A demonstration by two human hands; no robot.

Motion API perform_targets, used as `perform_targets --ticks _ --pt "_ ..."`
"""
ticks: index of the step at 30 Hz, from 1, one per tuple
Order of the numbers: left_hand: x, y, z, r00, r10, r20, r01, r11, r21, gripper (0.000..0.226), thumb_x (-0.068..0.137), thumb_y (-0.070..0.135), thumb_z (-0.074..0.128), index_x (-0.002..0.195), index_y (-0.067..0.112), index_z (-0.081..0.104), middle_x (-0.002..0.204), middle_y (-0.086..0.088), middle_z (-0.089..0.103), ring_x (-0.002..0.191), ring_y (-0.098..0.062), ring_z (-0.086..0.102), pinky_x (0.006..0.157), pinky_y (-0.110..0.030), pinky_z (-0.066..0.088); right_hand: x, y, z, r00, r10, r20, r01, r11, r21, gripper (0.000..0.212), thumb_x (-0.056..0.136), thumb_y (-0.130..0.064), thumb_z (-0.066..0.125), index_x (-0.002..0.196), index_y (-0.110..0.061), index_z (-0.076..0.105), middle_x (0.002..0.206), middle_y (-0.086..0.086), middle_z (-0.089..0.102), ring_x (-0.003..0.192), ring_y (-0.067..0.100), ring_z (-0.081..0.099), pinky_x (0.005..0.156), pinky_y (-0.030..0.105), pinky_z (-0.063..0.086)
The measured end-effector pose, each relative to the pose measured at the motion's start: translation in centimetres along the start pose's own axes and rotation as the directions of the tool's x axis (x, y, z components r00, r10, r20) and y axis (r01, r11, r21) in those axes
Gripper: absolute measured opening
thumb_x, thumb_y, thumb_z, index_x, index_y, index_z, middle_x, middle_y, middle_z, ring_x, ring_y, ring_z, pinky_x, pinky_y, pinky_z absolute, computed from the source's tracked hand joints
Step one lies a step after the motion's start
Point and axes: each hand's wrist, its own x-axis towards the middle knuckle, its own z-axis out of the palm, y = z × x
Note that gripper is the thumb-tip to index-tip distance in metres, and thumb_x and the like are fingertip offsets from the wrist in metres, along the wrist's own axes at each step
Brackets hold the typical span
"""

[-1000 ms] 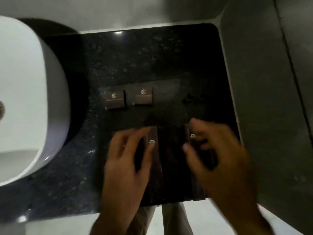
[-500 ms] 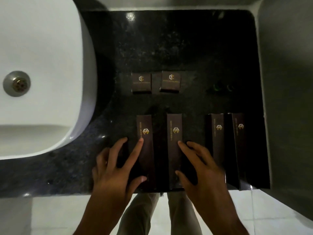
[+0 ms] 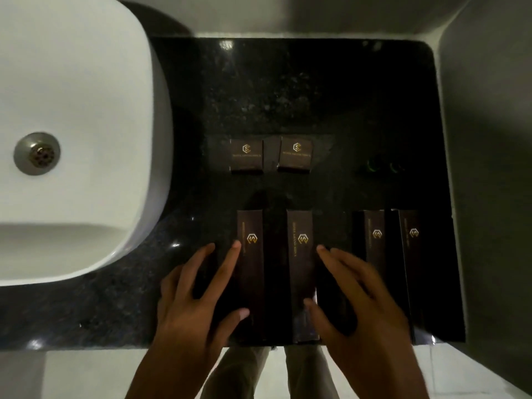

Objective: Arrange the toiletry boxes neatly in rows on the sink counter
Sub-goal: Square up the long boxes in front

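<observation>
On the black granite counter [image 3: 288, 90], two small square dark boxes [image 3: 246, 155] [image 3: 295, 154] with gold logos form a back row. Several long dark boxes lie parallel in a front row: the first [image 3: 253, 272], the second [image 3: 302, 269], the third [image 3: 374, 237] and the fourth [image 3: 410, 240]. My left hand [image 3: 195, 306] lies flat with its fingers spread, index tip and thumb touching the first long box's left edge. My right hand [image 3: 362, 306] is spread between the second and third long boxes, its thumb touching the second box's lower right edge and its palm covering the third box's near end.
A white basin [image 3: 86, 82] with a metal drain [image 3: 37, 153] fills the left. Two faint green ring shapes [image 3: 371, 167] sit right of the small boxes. A grey wall [image 3: 489, 168] bounds the counter's right side. The long boxes reach the front edge, above the pale floor [image 3: 86, 375].
The view has swung left and steadied. Both hands have come off the tops of the two left long boxes and now sit at their outer sides. The boxes lie straighter.
</observation>
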Motion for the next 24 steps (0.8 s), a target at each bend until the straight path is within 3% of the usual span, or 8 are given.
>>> perform_targets --ticks 3,5,8,10,13,17,20,24 --pt "2.9 1.1 -2.6 0.987 0.082 -0.136 -0.095 0.992 -0.087 0.069 0.09 0.052 0.055 0.153 0.038 0.032 0.148 0.001 0.035 0.125 -0.021 0.041 0.1 -0.038 0.046 4.4 -2.4 -2.7 0.985 -0.069 -0.16 0.077 0.996 0.049 0.072 0.076 -0.027 0.08 0.141 -0.027 0.051 0.139 -0.003 0.049 0.114 0.005 0.05 0.082 -0.001 0.041" --pt "6.5 2.3 -3.8 0.975 0.107 -0.197 -0.128 0.987 -0.101 0.069 0.091 0.043 0.063 0.153 0.039 0.031 0.143 0.005 0.034 0.123 -0.011 0.036 0.1 -0.023 0.036 9.1 -3.2 -3.3 0.974 -0.105 -0.201 0.113 0.993 0.028 0.067 0.078 -0.031 0.076 0.14 -0.024 0.05 0.139 0.0 0.047 0.115 0.001 0.044 0.085 -0.002 0.037" --pt "12.1 3.3 -4.1 0.958 0.176 -0.227 -0.161 0.983 0.084 0.08 0.088 0.037 0.066 0.155 0.037 0.023 0.149 -0.003 0.033 0.129 -0.027 0.036 0.104 -0.042 0.038 15.8 -3.1 -2.7 0.991 -0.094 -0.091 0.088 0.994 -0.068 0.082 0.076 -0.038 0.079 0.147 -0.031 0.039 0.145 -0.004 0.037 0.125 0.005 0.04 0.097 0.015 0.034" --pt "15.0 3.0 -3.8 0.976 0.129 -0.178 -0.106 0.986 0.13 0.09 0.086 0.038 0.068 0.157 0.036 0.013 0.155 -0.006 0.027 0.134 -0.034 0.032 0.105 -0.052 0.036 18.4 -2.4 -2.0 0.996 -0.088 -0.019 0.084 0.986 -0.142 0.089 0.073 -0.04 0.082 0.149 -0.029 0.036 0.145 -0.003 0.036 0.13 0.014 0.041 0.099 0.029 0.04" --pt "17.5 2.1 -3.2 0.989 0.05 -0.141 -0.028 0.988 0.151 0.089 0.085 0.04 0.069 0.156 0.031 0.017 0.153 -0.008 0.027 0.134 -0.036 0.03 0.106 -0.057 0.037 19.9 -1.5 -1.2 0.994 -0.11 0.006 0.11 0.977 -0.181 0.077 0.072 -0.035 0.084 0.14 -0.023 0.049 0.139 -0.001 0.041 0.127 0.018 0.043 0.098 0.04 0.048" --pt "18.3 1.7 -3.0 0.979 0.094 -0.179 -0.061 0.982 0.181 0.066 0.083 0.038 0.071 0.142 0.022 0.044 0.143 -0.007 0.038 0.127 -0.034 0.036 0.099 -0.058 0.042 20.0 -0.7 -1.1 0.986 -0.166 -0.025 0.159 0.972 -0.172 0.063 0.071 -0.027 0.085 0.129 -0.024 0.059 0.132 -0.002 0.047 0.122 0.017 0.045 0.095 0.033 0.045" --pt "18.4 1.5 -2.9 0.979 0.092 -0.181 -0.06 0.983 0.175 0.064 0.082 0.037 0.073 0.139 0.022 0.047 0.142 -0.007 0.04 0.126 -0.033 0.037 0.098 -0.058 0.043 20.0 -0.6 -1.1 0.985 -0.169 -0.013 0.165 0.972 -0.17 0.063 0.069 -0.026 0.087 0.127 -0.025 0.06 0.132 -0.002 0.047 0.122 0.016 0.046 0.093 0.028 0.04" --pt "18.5 1.5 -2.9 0.978 0.1 -0.183 -0.067 0.982 0.177 0.066 0.082 0.039 0.073 0.14 0.023 0.047 0.142 -0.007 0.04 0.126 -0.034 0.037 0.097 -0.057 0.043 20.0 -0.8 -1.3 0.985 -0.174 -0.015 0.169 0.973 -0.156 0.063 0.068 -0.026 0.087 0.126 -0.025 0.061 0.131 -0.002 0.048 0.121 0.017 0.046 0.094 0.032 0.043"
